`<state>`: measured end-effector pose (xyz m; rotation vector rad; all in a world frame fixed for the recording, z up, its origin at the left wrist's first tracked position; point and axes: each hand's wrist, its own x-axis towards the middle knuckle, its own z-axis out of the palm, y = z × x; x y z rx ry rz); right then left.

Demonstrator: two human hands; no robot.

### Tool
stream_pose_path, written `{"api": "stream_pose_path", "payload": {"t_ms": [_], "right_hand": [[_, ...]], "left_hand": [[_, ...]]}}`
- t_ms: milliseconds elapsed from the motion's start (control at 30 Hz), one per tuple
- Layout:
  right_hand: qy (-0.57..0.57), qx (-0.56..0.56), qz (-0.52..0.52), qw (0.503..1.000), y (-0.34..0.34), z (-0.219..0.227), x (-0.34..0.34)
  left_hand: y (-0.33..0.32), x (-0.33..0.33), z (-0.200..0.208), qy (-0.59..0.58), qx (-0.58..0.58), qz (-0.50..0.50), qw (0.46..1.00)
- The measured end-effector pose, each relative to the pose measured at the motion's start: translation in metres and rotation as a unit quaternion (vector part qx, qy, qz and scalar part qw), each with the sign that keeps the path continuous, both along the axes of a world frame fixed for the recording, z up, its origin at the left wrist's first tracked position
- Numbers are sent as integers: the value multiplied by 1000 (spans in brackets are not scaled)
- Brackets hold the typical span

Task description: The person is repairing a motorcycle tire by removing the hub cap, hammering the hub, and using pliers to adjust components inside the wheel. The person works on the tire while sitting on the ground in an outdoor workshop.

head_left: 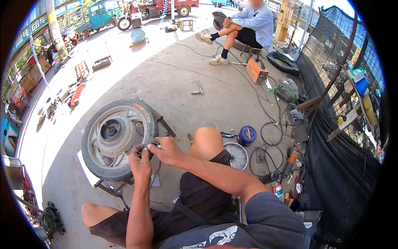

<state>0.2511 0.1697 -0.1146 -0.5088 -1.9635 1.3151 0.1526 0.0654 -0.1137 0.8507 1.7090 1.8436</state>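
Just in front of my knees, my left hand (140, 161) and my right hand (169, 152) meet with their fingertips pinched together. Both are closed on something small; a pale bit shows at the right fingers, but its kind cannot be made out. Right behind them lies a wheel (111, 132) with a black tyre, a silver spoked rim and a round hub with a short axle pointing up. It rests flat on a low metal stand (165, 125). A thin dark cable (157, 168) hangs below my right hand.
Right of my knee stand a blue round tub (247, 135) and a silver disc-shaped cover (236, 156). An orange angle grinder (291, 162) lies among loose cables. Farther off are a T-shaped wrench (198, 87), an orange welding machine (257, 71) and a seated person (253, 25).
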Motion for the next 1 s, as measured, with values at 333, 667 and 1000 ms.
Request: {"api": "stream_pose_path", "payload": {"t_ms": [333,667,1000], "right_hand": [[-6,20,-25,999,-4,6,1],[51,40,-59,996,0,-2,-3],[49,1,-35,998,-1,1,0]], "left_hand": [[7,-7,-22,37,15,4,999],[0,3,0,-165,6,-76,983],[-4,3,1,-296,52,-100,949]]}}
